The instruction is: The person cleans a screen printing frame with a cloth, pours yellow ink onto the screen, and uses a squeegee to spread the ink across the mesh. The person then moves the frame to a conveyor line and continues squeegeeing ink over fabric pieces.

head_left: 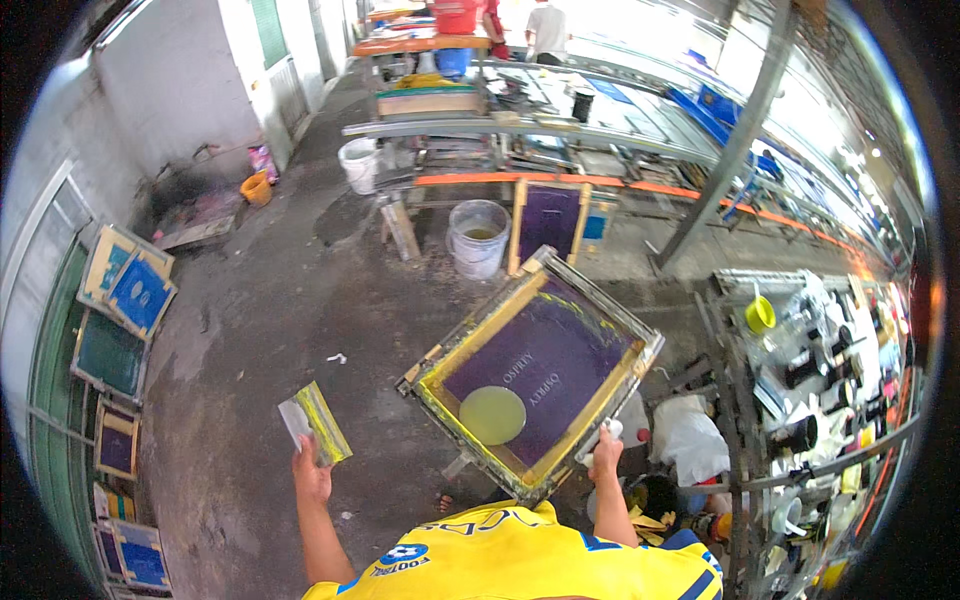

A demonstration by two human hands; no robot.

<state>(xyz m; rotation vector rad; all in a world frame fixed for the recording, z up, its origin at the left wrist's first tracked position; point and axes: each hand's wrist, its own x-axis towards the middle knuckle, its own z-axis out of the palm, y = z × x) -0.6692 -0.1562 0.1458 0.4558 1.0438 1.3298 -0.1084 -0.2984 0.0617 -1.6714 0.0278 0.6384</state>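
Note:
My left hand (315, 478) grips a squeegee (318, 425), a wide flat blade with a pale grey side and a yellow-smeared side, held out to the left above the floor. In front of me a screen printing frame (590, 385) sits at a tilt, its purple mesh (585, 345) bordered by tape and yellow ink. A round, yellow-green bowl or disc (492, 415) rests on the mesh near the frame's left corner. My right hand (605, 460) is closed at the frame's right edge around a small white thing (612, 430) that I cannot make out.
A white bucket (478, 240) and another purple screen (550, 222) stand ahead. Several screens (140, 290) lean along the left wall. At right a cluttered rack (800, 420) holds containers beside a metal post (725, 150). Two people (547, 32) are far back, beyond long tables.

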